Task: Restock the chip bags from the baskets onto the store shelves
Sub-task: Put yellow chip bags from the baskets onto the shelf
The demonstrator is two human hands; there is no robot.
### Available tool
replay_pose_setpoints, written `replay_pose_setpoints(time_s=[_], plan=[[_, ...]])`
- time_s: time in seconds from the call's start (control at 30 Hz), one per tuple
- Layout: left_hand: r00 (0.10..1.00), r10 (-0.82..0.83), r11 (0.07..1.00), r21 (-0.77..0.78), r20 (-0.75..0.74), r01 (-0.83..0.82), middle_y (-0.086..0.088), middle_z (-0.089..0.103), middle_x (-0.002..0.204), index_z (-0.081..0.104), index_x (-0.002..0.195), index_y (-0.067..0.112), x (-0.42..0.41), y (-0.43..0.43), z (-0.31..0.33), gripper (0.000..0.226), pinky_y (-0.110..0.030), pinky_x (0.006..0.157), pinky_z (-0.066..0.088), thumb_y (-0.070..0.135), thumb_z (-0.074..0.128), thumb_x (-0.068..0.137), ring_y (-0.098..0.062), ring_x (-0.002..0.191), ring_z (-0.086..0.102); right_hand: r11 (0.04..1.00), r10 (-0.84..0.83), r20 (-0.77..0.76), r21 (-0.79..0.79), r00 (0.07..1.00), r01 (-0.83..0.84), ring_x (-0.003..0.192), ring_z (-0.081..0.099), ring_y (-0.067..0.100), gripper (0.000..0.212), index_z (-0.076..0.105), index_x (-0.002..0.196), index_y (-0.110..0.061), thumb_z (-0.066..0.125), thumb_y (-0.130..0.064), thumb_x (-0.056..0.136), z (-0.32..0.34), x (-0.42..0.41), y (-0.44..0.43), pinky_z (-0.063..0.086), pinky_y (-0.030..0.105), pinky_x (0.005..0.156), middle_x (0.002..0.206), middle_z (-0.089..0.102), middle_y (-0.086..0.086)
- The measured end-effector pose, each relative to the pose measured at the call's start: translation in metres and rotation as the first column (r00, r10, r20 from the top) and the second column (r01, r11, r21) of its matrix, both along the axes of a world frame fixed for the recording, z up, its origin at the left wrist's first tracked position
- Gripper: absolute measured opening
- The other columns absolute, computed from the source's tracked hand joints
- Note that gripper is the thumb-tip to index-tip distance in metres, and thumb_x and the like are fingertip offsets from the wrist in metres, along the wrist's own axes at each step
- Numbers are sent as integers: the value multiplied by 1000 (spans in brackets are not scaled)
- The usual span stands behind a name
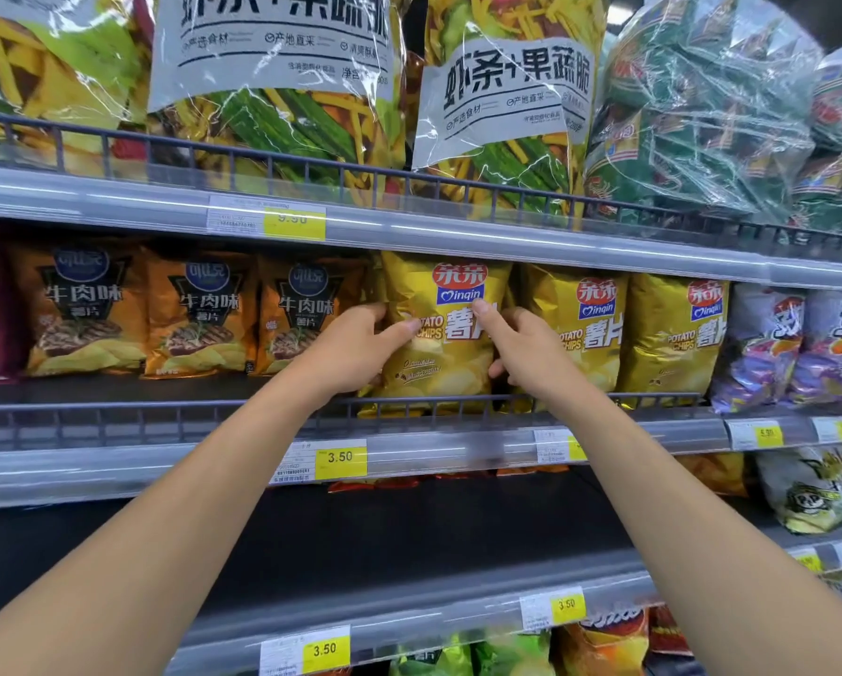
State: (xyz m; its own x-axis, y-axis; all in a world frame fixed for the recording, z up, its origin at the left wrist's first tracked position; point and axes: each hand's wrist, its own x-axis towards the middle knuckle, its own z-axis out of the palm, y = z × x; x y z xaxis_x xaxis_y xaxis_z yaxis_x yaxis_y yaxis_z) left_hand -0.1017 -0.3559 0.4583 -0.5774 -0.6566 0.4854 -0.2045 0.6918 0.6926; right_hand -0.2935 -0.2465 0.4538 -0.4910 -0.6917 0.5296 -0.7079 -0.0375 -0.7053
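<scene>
Gripping a yellow chip bag (446, 363) by its left edge, the person's left hand (355, 348) is pressing its thumb across the front of the pack while its fingers are wrapping out of sight behind it. The right hand (521, 348) is holding the opposite edge, with its forefinger pointing up over the printed logo and its other fingers curling round the side. Between the two hands the bag is standing upright on the middle shelf (165, 434), its bottom sitting just behind the low wire rail (116, 412) that is running along the shelf's front. Just beside it on the right, two more yellow bags (672, 334) of the same kind are standing in a row, the nearer one touching the right hand's knuckles. On the left, three orange bags (199, 314) are leaning side by side, and a purple pair (799, 348) is filling the far right end. A yellow price tag (341, 458) reading 3.50 is hanging on the shelf edge below the left forearm. Above, on the top shelf, large bags of vegetable crisps (507, 104) are standing next to green packets bundled in clear plastic (702, 114). Below, more bags (809, 490) are lying on the lower shelves, partly hidden by both arms.
</scene>
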Motion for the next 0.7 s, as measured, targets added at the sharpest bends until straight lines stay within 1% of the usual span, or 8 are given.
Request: replay_pose_setpoints(time_s=[0.1,0.2,0.3,0.43,0.5,0.6,0.63,0.7], plan=[[1000,-16,999,45,-21,17,16,66,111,58,122,33,-1,0,-2,23,-38,82,65,48,56,105,-8,101,68,1000,-6,24,-7,1000,6,76,70,18,43,56,101,-34,43,-74,94,-1,3,0,60,43,79,77,73,5],[998,-44,990,134,-48,50,11,69,113,60,122,28,-5,7,-3,22,-29,77,65,43,56,106,-8,100,70,1000,13,55,-21,998,-12,72,67,16,51,59,115,-24,45,-70,96,0,2,5,60,37,73,82,71,5],[999,-9,991,130,-44,14,5,71,118,63,124,26,-11,11,-2,27,-37,83,65,44,57,105,-15,103,71,999,34,82,-19,996,-33,77,71,20,53,58,119,-23,47,-69,96,0,0,11,61,34,71,85,73,9],[999,4,989,149,-34,1,6,70,122,61,129,28,-8,15,-1,29,-39,87,64,44,55,106,-14,108,70,997,71,42,-9,997,-70,81,71,20,40,59,108,-29,46,-66,98,-1,0,15,62,40,80,87,73,5],[999,26,993,114,-19,-24,6,71,123,61,132,27,-6,20,-2,33,-39,91,62,47,53,106,-14,109,69,995,101,30,-27,994,-101,83,71,18,35,58,109,-30,48,-62,100,-3,-1,18,62,41,82,90,72,1],[996,90,996,8,23,-90,5,69,131,59,141,23,-5,28,-4,45,-32,93,54,50,50,106,-16,117,66,990,135,22,-40,991,-134,85,71,15,32,59,114,-29,52,-57,100,-6,-2,25,61,42,86,93,71,-5],[991,125,992,-28,38,-124,4,67,134,58,144,22,-4,30,-5,48,-32,95,52,51,49,106,-17,119,64,989,142,18,-48,990,-141,86,71,14,34,61,118,-27,53,-55,100,-9,-3,27,61,44,87,97,72,-7],[975,214,974,-87,61,-208,2,63,142,54,148,21,-3,35,-8,56,-37,101,50,55,50,105,-19,126,60,989,138,2,-44,990,-138,92,71,13,51,62,132,-18,55,-56,98,-12,-6,33,60,46,91,110,72,-8]])
